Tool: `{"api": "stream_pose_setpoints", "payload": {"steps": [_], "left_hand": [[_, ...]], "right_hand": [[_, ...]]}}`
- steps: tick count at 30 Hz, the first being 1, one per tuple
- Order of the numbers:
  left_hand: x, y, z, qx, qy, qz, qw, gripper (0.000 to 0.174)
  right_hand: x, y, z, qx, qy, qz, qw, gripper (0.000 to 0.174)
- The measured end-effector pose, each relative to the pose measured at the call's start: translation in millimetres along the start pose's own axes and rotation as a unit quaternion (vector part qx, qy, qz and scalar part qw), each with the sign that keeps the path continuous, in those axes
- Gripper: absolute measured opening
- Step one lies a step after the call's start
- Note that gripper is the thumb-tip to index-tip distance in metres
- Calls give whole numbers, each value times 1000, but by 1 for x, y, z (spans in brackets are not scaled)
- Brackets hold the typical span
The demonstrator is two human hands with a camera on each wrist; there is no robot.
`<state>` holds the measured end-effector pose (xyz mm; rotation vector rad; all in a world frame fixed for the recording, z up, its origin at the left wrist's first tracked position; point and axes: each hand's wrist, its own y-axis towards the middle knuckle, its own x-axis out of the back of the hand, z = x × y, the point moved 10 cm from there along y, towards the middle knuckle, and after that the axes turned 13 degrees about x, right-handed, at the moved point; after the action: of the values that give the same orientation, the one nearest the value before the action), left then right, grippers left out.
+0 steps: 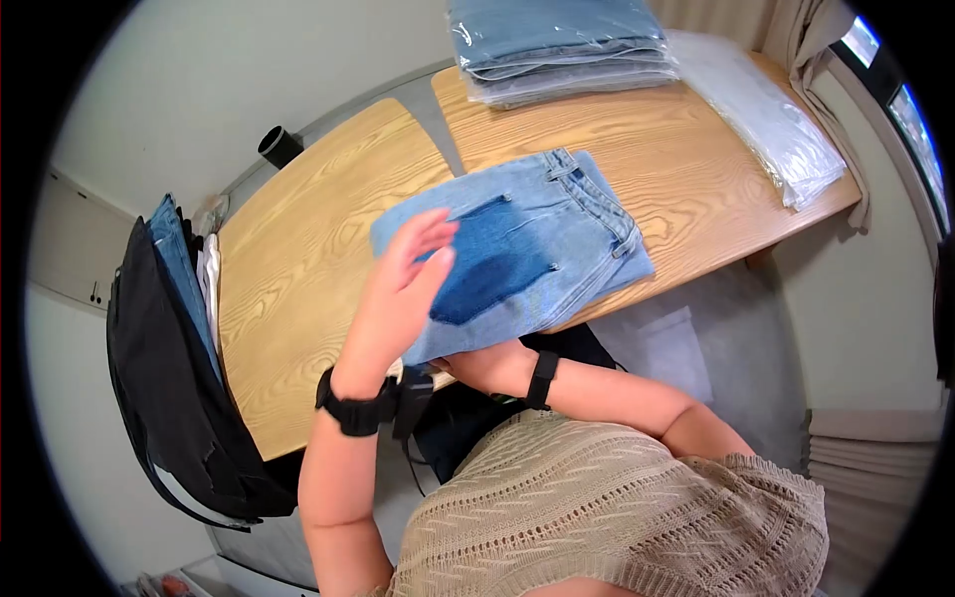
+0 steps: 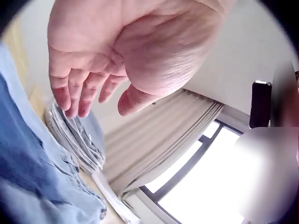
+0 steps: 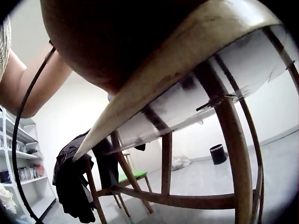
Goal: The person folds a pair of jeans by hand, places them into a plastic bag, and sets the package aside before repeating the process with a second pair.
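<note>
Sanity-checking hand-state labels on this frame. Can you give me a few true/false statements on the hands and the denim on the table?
1. The left hand is open above the folded jeans and grips nothing. True.
2. The right hand lies in plain sight on top of the jeans. False: the right forearm runs in under the jeans' near edge, and the hand is hidden.
3. A stack of bagged jeans sits at the far edge of the wooden table. True.
4. The black bin stands on the table. False: it is on the floor beyond it.
</note>
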<state>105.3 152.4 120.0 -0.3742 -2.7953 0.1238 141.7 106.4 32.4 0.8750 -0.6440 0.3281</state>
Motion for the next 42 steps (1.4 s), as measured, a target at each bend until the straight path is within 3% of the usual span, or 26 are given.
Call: {"api": "stream_pose_setpoints", "payload": {"steps": [2,3,4,6,7,12,14,16,18,20,23,24,27,28,30,32,34,35,37,38,40,42], "left_hand": [[18,-14,32,27,24,-23,999,39],[27,-20,49,54,45,-49,996,38],[28,-27,60,57,45,-49,996,38],[27,-45,54,-31,193,-90,977,40],[22,-50,58,-21,188,-73,979,52],[-3,-63,76,-45,280,-42,958,64],[6,-67,89,-49,245,-117,961,68],[9,-71,104,-59,226,-140,962,72],[20,-76,119,-35,161,-192,967,72],[18,-76,116,-38,163,-195,967,71],[19,-77,113,-40,176,-212,961,68],[19,-77,113,-43,172,-214,961,68],[20,-78,115,-42,171,-217,960,67],[21,-78,116,-43,169,-215,961,67],[22,-78,115,-43,167,-215,961,67],[22,-78,113,-38,159,-217,962,66],[22,-78,112,-40,154,-222,962,67],[22,-78,112,-45,150,-225,962,67],[22,-77,112,-40,164,-226,959,68],[20,-75,110,-37,180,-225,957,68],[14,-72,105,-34,194,-231,953,69],[10,-69,101,-34,206,-236,949,69]], "right_hand": [[-8,0,-3,3,28,16,999,23],[-11,-1,5,59,4,17,998,26],[-11,-2,5,58,6,17,998,26],[0,-2,5,49,27,-34,998,27],[-5,-3,5,43,21,25,999,29],[3,-23,14,65,1,118,991,40],[38,-33,27,82,103,135,982,36],[70,-49,17,45,239,226,943,28],[135,-52,-22,-201,316,132,918,21],[206,-55,-72,-219,71,-71,971,25],[228,-75,-127,-263,-48,-135,954,35],[230,-69,-128,-259,-52,-134,955,35],[196,-74,-161,-366,112,-57,922,43],[199,-68,-169,-367,112,-55,922,43],[184,-65,-181,-415,94,71,902,48],[186,-52,-176,-415,84,103,900,53],[180,-50,-167,-453,69,193,867,49],[179,-52,-168,-452,68,197,867,49],[180,-47,-165,-415,191,92,885,40],[180,-50,-167,-415,192,94,884,40],[187,-56,-173,-420,322,-32,848,35],[181,-70,-188,-426,356,-37,831,28]]}}
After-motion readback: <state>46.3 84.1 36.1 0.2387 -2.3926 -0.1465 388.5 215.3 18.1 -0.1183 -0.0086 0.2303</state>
